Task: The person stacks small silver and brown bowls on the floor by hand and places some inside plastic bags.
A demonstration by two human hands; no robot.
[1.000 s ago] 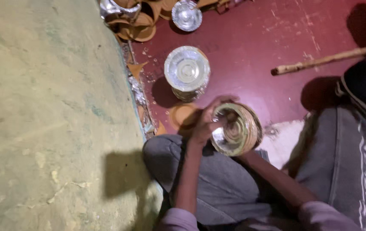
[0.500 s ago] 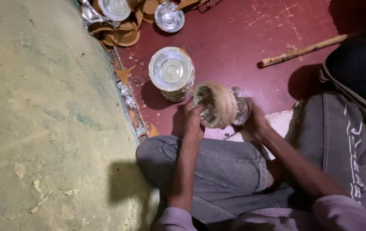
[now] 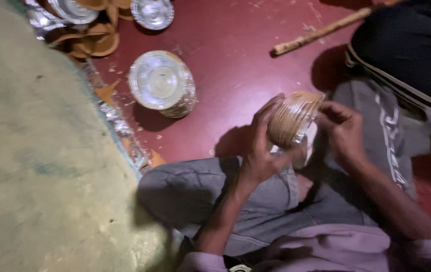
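Both hands are on a thick stack of paper bowls, tan and ribbed along its edges, held above the lap over the red floor. The stack lies tipped on its side, long axis running left to right. The left hand curls round its near left end; the right hand pinches the right end. Far left, a silver-faced stack sits on the floor.

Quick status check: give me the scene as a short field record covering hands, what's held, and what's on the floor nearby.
left hand: grips the stack of bowls from its left side
right hand: fingers on the stack's right edge
held item: tan stack of bowls, tilted on its side above the lap
floor: dark red
nearby: silver plate stack to the left; wooden stick beyond
posture: seated, legs folded
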